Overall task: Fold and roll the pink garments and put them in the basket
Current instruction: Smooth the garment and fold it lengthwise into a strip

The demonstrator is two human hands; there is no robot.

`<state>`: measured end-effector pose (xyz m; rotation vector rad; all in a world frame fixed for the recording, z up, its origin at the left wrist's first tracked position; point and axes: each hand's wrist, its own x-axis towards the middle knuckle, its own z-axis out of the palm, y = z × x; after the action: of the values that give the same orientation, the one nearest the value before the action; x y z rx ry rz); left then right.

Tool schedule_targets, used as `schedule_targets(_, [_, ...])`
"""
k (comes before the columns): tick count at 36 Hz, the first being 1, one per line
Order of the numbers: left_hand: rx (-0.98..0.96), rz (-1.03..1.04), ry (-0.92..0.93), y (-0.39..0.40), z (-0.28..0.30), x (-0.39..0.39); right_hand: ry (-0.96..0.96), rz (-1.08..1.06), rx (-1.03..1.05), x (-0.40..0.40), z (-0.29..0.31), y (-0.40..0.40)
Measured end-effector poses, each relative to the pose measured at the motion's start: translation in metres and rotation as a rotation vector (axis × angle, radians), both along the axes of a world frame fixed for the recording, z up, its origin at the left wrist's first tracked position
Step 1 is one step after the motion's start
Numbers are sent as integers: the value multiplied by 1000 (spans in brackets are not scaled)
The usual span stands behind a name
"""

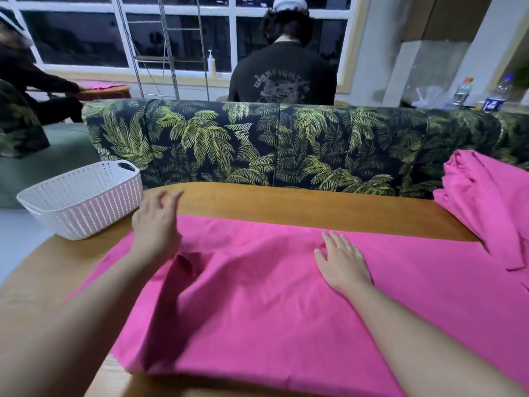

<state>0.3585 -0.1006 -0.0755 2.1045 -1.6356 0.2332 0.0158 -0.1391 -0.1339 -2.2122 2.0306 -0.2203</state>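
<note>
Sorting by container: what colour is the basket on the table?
White, with a perforated weave pattern; the basket shows best in the head view.

Bright pink garment (257,305) on an orange-brown wooden table (300,207), white basket (83,202), dark sofa (286,144) with seemingly yellow-green palm leaves

— Where are the hands?
— Right hand (342,260) flat on the pink garment (257,310); left hand (156,222) hovers relaxed at ten o'clock.
— The basket (83,199)?
— Further out at ten o'clock, on the table (300,207).
</note>
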Motion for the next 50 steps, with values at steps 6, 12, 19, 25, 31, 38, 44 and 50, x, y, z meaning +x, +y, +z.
schedule_targets(6, [252,-384,58,-21,-24,-46,4,-2,12,0,1,0])
schedule_targets(12, [509,-458,137,-44,-31,-90,-2,1,0,-1,1,0])
schedule_targets(19, [488,-321,-136,-70,-31,-103,-83,-145,-46,1,2,1])
schedule_targets(25, [393,-272,-113,-85,-28,-94,-84,-188,-15,2,2,0])
schedule_targets(31, [298,-172,79,-96,-30,-92,-46,-171,12,1,2,-1])
schedule_targets(38, [345,-78,2,-106,-47,-91,-29,-140,29,0,-1,-2])
schedule_targets(44, [289,-54,10,-107,-56,-80,-21,-124,48,-1,0,-2])
schedule_targets(50, [242,-99,-9,-96,-49,-54,11,-144,149,11,13,-7])
